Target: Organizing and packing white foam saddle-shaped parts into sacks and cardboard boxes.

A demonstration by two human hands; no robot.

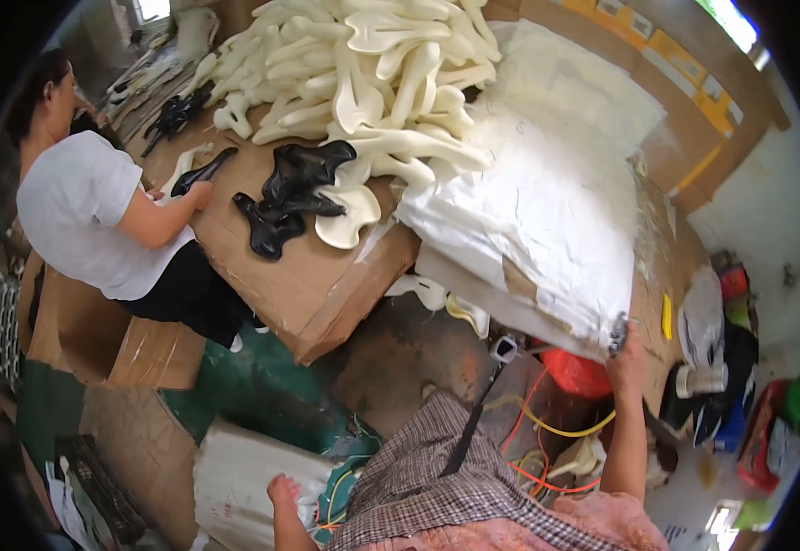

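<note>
My right hand [627,365] is closed round a small dark, metallic-looking object [618,332] at the near right corner of a white-covered work surface [547,230]. The exact kind of that object is not clear. Low on the left, my left hand [282,490] hangs beside a pale sack-like bundle [244,477], its fingers loosely bent and nothing visible in them. Beyond the white cover, a large heap of cream moulded pieces [358,92] has long necks and wide, scooped ends. Glossy black pieces [306,172] of similar shape lie on brown cardboard [317,289], next to a cream one [349,218].
On the left, a person in a white shirt [88,197] handles a black piece [202,172]. Orange and yellow hoses [556,428] loop below my right arm, near a red bag [576,372]. A yellow-handled item [667,317] and a white roll [701,380] are at right.
</note>
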